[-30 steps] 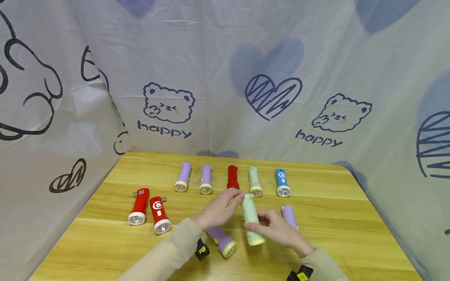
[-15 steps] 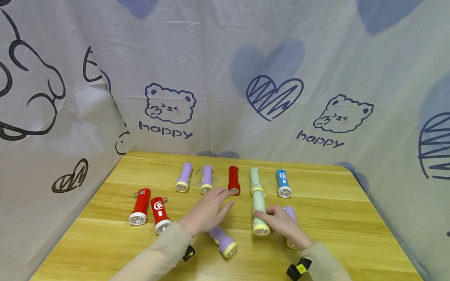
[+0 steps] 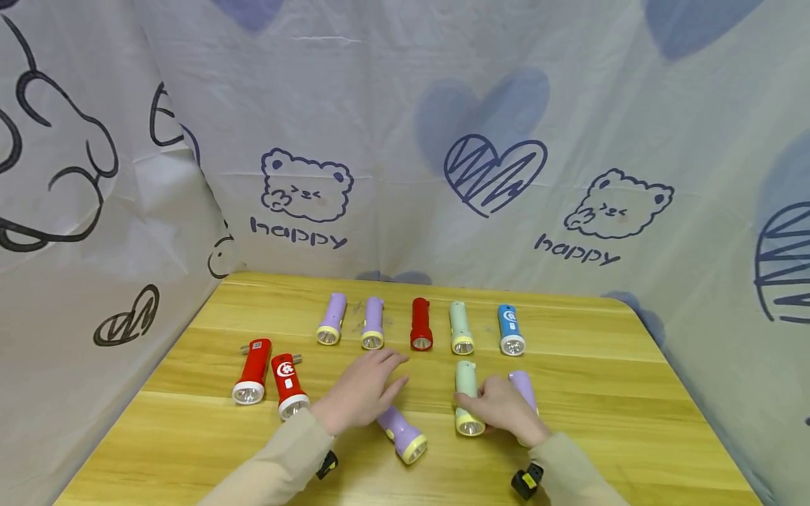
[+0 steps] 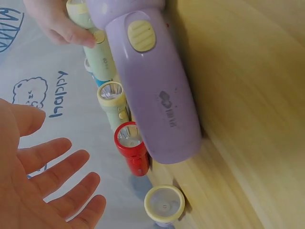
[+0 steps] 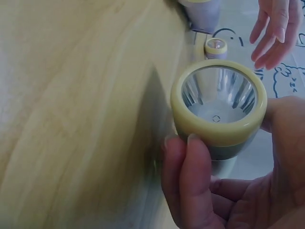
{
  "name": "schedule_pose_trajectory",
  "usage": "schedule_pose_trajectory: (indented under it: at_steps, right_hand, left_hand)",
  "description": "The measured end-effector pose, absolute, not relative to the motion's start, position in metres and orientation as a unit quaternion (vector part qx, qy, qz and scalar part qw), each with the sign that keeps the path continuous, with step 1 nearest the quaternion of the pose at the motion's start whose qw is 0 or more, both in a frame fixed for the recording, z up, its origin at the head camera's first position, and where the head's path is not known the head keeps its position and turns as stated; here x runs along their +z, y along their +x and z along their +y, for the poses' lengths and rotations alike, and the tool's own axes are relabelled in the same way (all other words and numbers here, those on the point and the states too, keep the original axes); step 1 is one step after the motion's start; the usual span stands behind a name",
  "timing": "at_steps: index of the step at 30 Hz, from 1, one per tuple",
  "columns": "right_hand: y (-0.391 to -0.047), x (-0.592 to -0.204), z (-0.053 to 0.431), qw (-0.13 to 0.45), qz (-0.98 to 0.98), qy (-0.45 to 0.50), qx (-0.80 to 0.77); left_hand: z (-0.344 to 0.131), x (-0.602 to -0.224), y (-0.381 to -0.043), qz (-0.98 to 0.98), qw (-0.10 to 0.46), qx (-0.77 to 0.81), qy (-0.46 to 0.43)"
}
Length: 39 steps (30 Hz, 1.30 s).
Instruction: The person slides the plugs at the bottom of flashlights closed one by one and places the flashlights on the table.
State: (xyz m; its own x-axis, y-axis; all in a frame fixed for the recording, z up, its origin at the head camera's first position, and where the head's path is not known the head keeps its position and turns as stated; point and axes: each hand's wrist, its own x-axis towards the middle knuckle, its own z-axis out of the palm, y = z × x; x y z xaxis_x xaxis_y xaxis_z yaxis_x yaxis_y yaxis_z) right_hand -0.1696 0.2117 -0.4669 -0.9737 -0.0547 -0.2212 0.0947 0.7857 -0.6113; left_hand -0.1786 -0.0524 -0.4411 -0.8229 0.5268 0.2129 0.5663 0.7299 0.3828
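My right hand (image 3: 506,407) grips a light green flashlight (image 3: 467,386) by its side, low over the table. Its yellow-rimmed lens (image 5: 217,102) points toward me, with fingertips just under the rim in the right wrist view. My left hand (image 3: 361,390) hovers with spread fingers and holds nothing. Beside and partly below it lies a purple flashlight (image 3: 401,434), large in the left wrist view. Another purple flashlight (image 3: 522,385) lies just right of my right hand, which hides part of it.
Along the back stand in a row two purple flashlights (image 3: 332,316), a red flashlight (image 3: 420,320), a second light green flashlight (image 3: 458,320) and a blue flashlight (image 3: 508,320). Two red flashlights (image 3: 254,362) with plug prongs out lie on the left. A printed cloth (image 3: 399,232) backs the wooden table (image 3: 588,365).
My left hand has left the green flashlight's tail end and drawn back to the left. My right hand has shifted the flashlight slightly right, straightened it and lowered it, its lens now showing.
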Motion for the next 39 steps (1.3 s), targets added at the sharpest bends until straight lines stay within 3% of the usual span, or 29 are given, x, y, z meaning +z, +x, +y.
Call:
schedule_pose_trajectory:
  at_steps: [8,39]
  right_hand:
    - [-0.171,-0.47,0.209,0.123,0.947,-0.008,-0.296]
    - [-0.168,-0.465,0.212,0.073,0.965,0.002,-0.252]
  left_hand:
    - [-0.055,-0.448,-0.178,-0.931,0.043,-0.22,-0.288]
    - [-0.063,-0.455,-0.174,-0.933,0.027,-0.224,-0.279]
